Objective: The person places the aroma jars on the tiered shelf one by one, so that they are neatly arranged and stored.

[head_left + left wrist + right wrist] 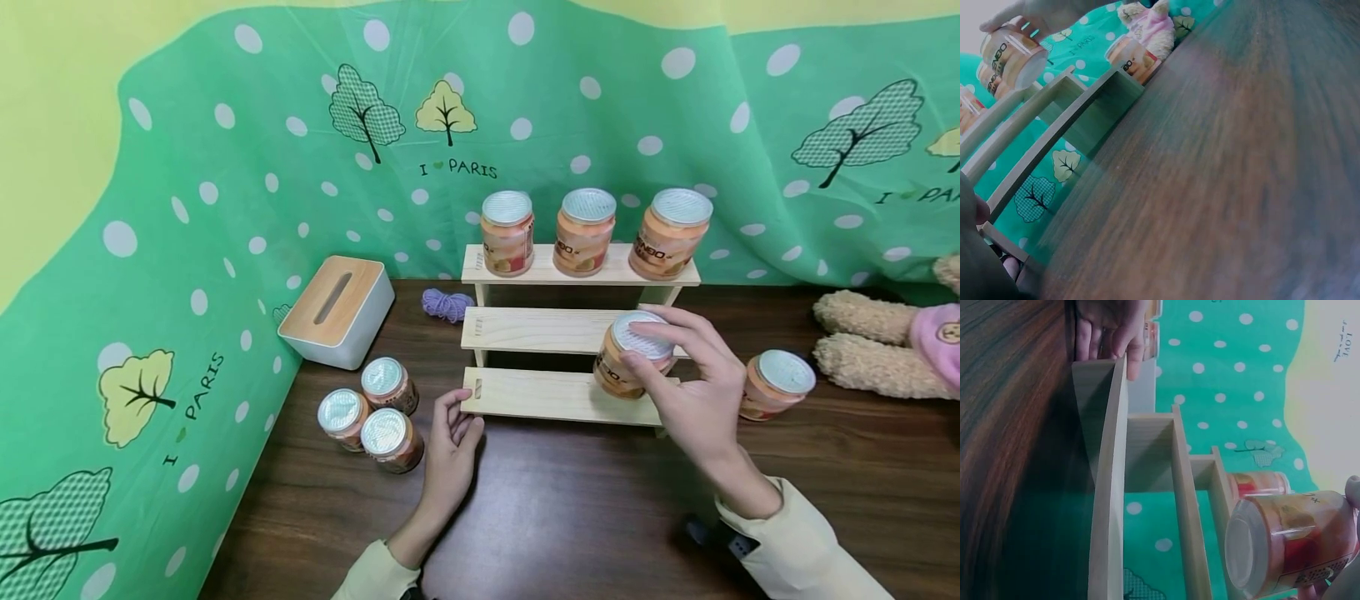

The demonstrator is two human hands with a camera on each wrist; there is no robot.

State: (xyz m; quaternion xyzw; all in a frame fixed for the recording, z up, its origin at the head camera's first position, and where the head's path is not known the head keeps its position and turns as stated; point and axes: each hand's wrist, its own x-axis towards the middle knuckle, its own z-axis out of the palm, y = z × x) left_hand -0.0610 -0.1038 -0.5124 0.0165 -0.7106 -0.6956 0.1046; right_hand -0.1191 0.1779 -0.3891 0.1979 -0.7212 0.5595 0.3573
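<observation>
My right hand [701, 392] grips a jar [615, 371] with a pale ribbed lid and an orange fruit label, fingers and thumb around its top. In the right wrist view the underside of this held jar [1244, 550] shows, raised off the boards near the right end of the three-step wooden shelf [540, 392]. At the shelf's front left corner my left hand [450, 454] holds the end of the lowest step, its thumb in front. Three like jars [585, 242] stand in a row on the top step. The middle and lowest steps bear no standing jar.
Three more jars [390, 446] cluster on the dark table left of my left hand. Another jar [772, 392] stands right of the shelf, near a plush bear [877, 358]. Behind are a tissue box [337, 312], purple yarn [446, 305] and a green dotted cloth [420, 225].
</observation>
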